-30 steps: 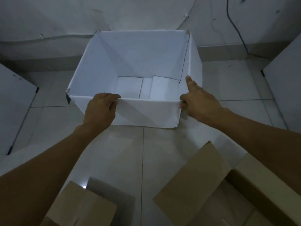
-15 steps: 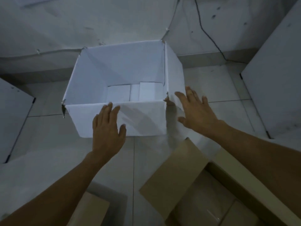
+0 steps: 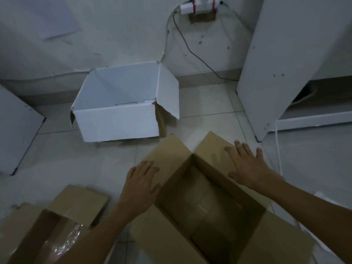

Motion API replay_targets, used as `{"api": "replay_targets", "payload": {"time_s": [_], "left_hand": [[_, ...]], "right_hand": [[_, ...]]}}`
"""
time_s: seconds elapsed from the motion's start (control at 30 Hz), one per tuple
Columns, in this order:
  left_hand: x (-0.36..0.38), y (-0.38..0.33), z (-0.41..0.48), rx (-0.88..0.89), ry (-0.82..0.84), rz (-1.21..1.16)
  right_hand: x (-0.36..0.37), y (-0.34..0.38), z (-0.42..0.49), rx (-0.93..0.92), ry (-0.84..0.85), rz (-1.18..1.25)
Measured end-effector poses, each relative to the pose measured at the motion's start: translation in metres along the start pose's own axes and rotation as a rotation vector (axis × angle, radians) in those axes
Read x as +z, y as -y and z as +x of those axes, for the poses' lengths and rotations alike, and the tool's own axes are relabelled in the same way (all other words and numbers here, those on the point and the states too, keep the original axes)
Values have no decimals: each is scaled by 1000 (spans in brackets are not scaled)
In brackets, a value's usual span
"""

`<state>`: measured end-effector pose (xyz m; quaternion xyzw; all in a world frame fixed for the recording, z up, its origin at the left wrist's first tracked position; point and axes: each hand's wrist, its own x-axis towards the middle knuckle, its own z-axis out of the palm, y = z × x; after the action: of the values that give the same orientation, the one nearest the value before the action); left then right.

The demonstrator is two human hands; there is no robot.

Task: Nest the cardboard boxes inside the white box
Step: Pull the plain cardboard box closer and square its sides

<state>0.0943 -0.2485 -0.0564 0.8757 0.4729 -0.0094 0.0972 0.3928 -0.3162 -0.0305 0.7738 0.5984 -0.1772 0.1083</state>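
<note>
White box (image 3: 118,123) sits open-topped on the tiled floor (image 3: 205,103) at 11 o'clock, untouched. Large cardboard box (image 3: 207,210), flaps out, at 5 o'clock: left hand (image 3: 142,185) and right hand (image 3: 247,166) spread flat over its far flaps, fingers apart, gripping nothing. Second cardboard box (image 3: 38,231) at 8 o'clock.

Dim light falls on a pale tiled floor (image 3: 205,103) and a scuffed white wall (image 3: 114,35). A power strip (image 3: 198,5) hangs far on the wall, its black cable (image 3: 192,52) trailing down. White panels lean at left (image 3: 17,128) and right (image 3: 276,60).
</note>
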Motion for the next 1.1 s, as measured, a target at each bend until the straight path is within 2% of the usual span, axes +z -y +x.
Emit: {"api": "replay_targets", "payload": {"time_s": [0.2, 0.3, 0.4, 0.5, 0.6, 0.67, 0.77, 0.93, 1.1], "left_hand": [[48, -32, -13, 70, 191, -55], [79, -35, -26, 172, 290, -35], [104, -35, -36, 265, 425, 97], [124, -33, -42, 262, 483, 125], [135, -33, -47, 228, 458, 101], [137, -32, -47, 230, 428, 166], [141, -31, -47, 225, 359, 227], [155, -26, -50, 148, 234, 183], [162, -36, -52, 48, 140, 91]], "right_hand": [[72, -28, -38, -23, -83, 19], [110, -23, -45, -56, -102, 31], [137, -11, -53, -135, -43, 72], [156, 7, -69, -254, 63, 116], [171, 22, -94, -323, 193, 149], [181, 29, -104, -358, 233, 137], [198, 33, -115, -377, 173, 105], [210, 42, -119, -329, 98, 217], [200, 37, -100, -307, 12, 67]]}}
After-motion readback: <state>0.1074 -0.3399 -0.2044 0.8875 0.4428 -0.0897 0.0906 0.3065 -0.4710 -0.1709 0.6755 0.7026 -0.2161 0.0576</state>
